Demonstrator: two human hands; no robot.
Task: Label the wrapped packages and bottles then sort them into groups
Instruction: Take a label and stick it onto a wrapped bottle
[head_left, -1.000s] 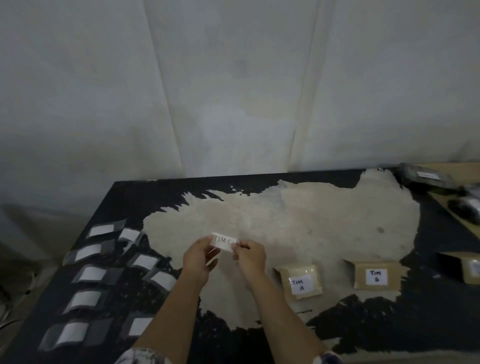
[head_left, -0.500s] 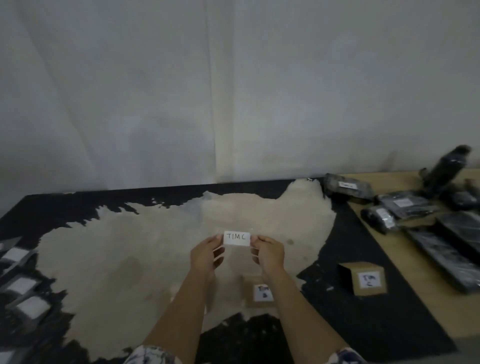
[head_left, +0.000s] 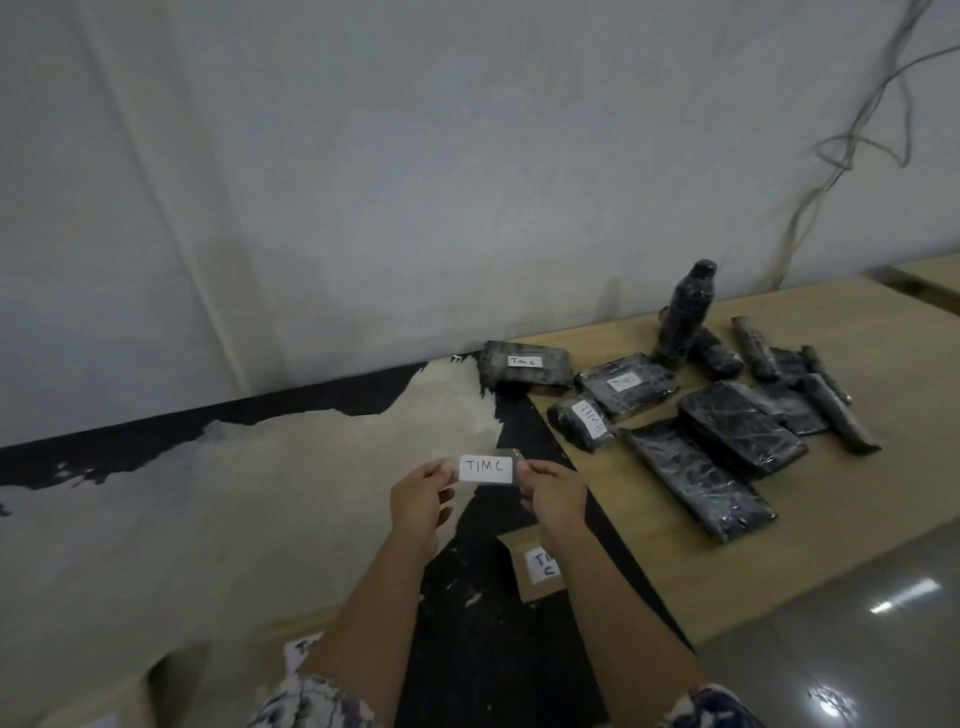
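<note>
Both hands, left (head_left: 418, 501) and right (head_left: 553, 496), pinching "TIM C" label (head_left: 487, 470); now swung right toward unlabelled wrapped packages (head_left: 737, 426) — sticking next, likely.

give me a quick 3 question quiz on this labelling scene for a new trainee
1. True or false: the left hand and the right hand each pinch one end of the label.
2. What is written on that label?
A. TIM A
B. TIM B
C. TIM C
3. Fill the gap: the one wrapped bottle that stands upright is on the ____ table, behind the wrapped packages lying flat.

Key:
1. True; the label is stretched between both hands, above the black and beige surface.
2. C.
3. Wooden.
</note>
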